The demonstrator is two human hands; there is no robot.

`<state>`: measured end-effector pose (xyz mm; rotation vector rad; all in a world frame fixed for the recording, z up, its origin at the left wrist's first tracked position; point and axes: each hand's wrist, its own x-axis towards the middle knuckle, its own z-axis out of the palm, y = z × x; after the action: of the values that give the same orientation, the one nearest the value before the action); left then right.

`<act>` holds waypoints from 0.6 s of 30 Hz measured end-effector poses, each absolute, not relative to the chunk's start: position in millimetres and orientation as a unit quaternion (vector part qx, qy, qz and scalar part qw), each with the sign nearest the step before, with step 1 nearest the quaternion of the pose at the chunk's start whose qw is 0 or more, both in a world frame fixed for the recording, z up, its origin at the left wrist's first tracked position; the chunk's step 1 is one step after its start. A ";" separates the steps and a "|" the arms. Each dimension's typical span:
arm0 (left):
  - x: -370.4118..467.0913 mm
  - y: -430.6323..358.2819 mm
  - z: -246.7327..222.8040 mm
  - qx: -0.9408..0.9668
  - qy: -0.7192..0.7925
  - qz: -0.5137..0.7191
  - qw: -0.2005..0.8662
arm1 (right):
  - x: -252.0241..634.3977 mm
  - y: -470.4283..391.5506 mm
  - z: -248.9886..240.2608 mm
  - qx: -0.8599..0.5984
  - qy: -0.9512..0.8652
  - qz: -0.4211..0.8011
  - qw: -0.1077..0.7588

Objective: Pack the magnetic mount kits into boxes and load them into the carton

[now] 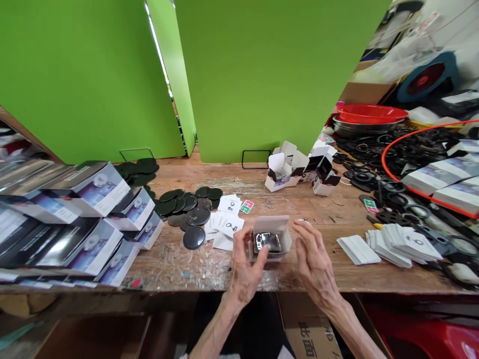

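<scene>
A small white cardboard box (283, 227) with its flap up stands near the front edge of the bench. Inside it lies a shiny black item (268, 242) whose kind I cannot make out. My left hand (245, 262) grips the box's left side, its thumb at the near edge. To the right of the box, my right hand (313, 259) is apart from it, fingers spread and holding nothing. Printed leaflets (226, 224) and several black round discs (194, 237) lie to the left of my left hand.
Stacked printed boxes (90, 239) fill the left side. Open boxes (280, 172) stand at the back by the green panel (269, 75). On the right are folded white papers (404, 244), a heap of black parts (392, 184) and a red basin (370, 112).
</scene>
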<state>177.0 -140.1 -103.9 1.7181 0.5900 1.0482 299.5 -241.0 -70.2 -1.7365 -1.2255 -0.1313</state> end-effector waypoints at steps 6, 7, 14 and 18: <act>175.8 -141.0 -103.5 0.800 0.191 0.461 0.333 | 301.8 -236.3 -85.6 -0.539 -0.304 0.386 0.684; 176.0 -140.3 -101.0 0.803 0.190 0.451 0.339 | 300.1 -234.4 -86.3 -0.512 -0.285 0.411 0.698; 176.0 -128.7 -85.6 0.726 0.233 0.360 0.538 | 302.0 -230.5 -99.0 -0.597 -0.356 0.296 0.655; 165.6 -114.6 -80.0 0.768 0.161 0.312 0.536 | 309.7 -242.3 -103.0 -0.665 -0.496 0.087 0.551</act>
<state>165.6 -114.6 -80.0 1.8284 0.3824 0.7434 309.7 -242.3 -103.0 -1.5728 -1.1742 0.2062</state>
